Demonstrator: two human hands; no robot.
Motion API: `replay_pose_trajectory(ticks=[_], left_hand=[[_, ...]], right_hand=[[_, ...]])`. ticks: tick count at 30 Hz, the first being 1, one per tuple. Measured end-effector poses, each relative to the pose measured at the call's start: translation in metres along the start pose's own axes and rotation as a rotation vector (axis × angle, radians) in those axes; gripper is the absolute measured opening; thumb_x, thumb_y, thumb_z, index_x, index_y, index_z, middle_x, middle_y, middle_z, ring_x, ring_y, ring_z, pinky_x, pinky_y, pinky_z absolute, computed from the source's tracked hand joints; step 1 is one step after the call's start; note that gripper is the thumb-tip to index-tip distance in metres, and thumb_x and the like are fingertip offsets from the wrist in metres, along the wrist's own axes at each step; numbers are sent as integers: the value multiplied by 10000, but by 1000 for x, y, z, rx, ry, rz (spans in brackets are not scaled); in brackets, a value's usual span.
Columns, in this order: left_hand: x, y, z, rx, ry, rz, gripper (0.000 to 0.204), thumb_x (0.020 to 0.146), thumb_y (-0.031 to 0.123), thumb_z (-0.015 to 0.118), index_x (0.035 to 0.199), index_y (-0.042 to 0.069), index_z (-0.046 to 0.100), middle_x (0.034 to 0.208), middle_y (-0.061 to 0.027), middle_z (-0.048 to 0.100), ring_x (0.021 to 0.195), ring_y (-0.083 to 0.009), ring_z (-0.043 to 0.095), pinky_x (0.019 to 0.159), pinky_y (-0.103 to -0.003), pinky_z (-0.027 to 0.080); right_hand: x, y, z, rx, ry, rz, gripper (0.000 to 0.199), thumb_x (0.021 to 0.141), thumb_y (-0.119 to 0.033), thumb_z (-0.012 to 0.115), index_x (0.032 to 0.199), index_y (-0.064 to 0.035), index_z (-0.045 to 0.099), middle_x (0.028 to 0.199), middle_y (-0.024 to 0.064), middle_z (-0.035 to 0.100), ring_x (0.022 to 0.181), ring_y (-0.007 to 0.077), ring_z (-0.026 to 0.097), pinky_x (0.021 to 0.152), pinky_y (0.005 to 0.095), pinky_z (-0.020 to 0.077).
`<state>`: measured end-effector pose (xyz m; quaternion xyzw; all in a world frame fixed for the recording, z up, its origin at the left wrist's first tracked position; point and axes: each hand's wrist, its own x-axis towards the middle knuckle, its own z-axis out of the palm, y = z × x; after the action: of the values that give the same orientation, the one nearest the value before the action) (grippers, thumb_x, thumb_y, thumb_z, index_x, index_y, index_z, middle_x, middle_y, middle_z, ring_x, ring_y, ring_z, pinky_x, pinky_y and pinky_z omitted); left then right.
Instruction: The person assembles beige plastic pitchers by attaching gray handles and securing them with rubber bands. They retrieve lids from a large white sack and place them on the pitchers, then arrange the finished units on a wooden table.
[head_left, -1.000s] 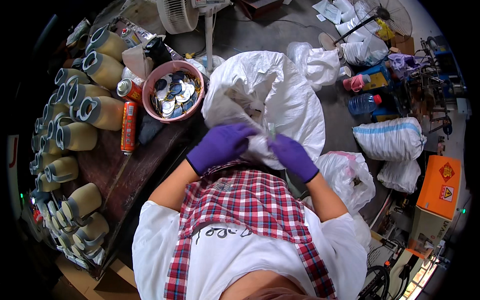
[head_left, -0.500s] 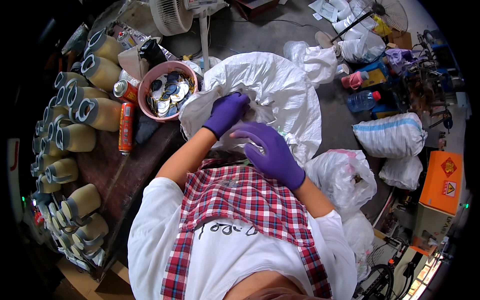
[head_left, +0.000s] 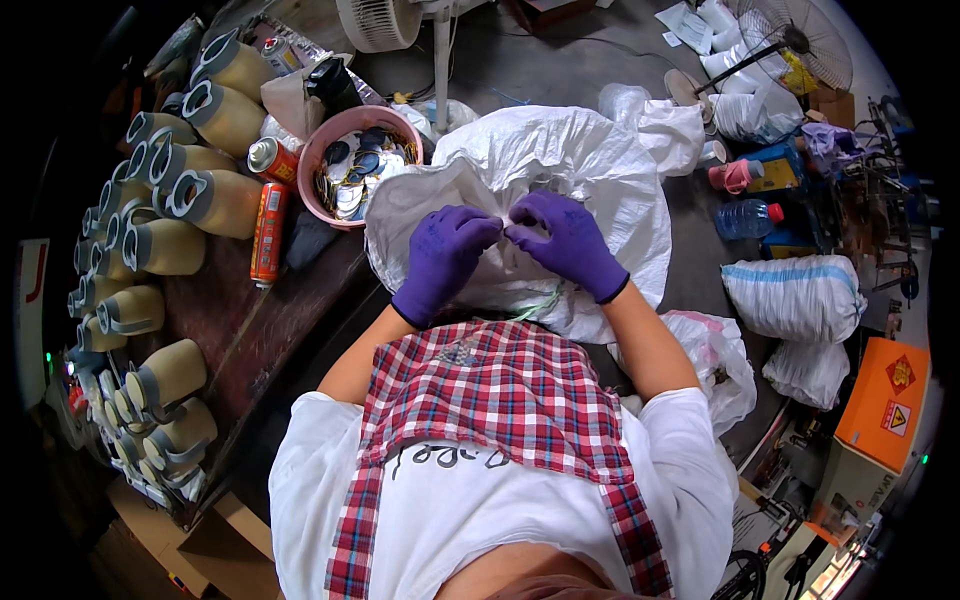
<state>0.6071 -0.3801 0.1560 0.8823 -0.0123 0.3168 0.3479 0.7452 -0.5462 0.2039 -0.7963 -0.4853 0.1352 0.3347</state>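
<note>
In front of me stands a large white woven sack (head_left: 625,215), its mouth spread wide. Over its opening, my left hand (head_left: 448,255) and my right hand (head_left: 568,240), both in purple gloves, meet almost fingertip to fingertip. The fingers of each are closed in a pinch; something small and pale seems to be between them, too small to name. A green tie (head_left: 545,305) lies on the sack's near edge. Left of the sack, a pink tub (head_left: 312,165) holds round white and dark blue discs with yellowish cords.
Several cream jugs with grey handles (head_left: 215,203) crowd the dark table (head_left: 220,310) at left, beside red-orange spray cans (head_left: 268,235). Fans (head_left: 380,25) stand at the back. To the right are a water bottle (head_left: 745,220), a filled white sack (head_left: 790,297) and an orange box (head_left: 883,400).
My left hand has come back out of the sack's opening. My right hand, spread before, has moved up and closed, and the two now meet at the fingertips.
</note>
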Motion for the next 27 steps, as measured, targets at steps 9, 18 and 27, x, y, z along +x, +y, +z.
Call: replay_pose_trajectory(ticks=[9,18,27], left_hand=[[34,-3,-19,-741,-242,-537,246,994,181,636,1215,89,692,1000,-84,706,886,-216,688,806,-309,532],[15,-12,9,-275,-345,-189,233,885,75,732,1115,99,708,1032,-105,723,926,-292,710,798,-364,555],[-8,-19,18,-164,-88,-94,187,839,86,754,1015,102,693,945,-99,701,851,-310,684,728,-388,541]], right_hand=[[-10,22,-4,289,1,187,200,887,-229,715,941,-53,638,841,117,614,750,280,624,685,377,491],[-23,24,5,412,-94,296,199,918,-195,713,1022,-30,675,918,94,667,816,208,667,746,327,519],[6,33,3,-43,-75,-220,163,870,-159,698,997,-58,686,961,115,692,870,309,680,759,391,534]])
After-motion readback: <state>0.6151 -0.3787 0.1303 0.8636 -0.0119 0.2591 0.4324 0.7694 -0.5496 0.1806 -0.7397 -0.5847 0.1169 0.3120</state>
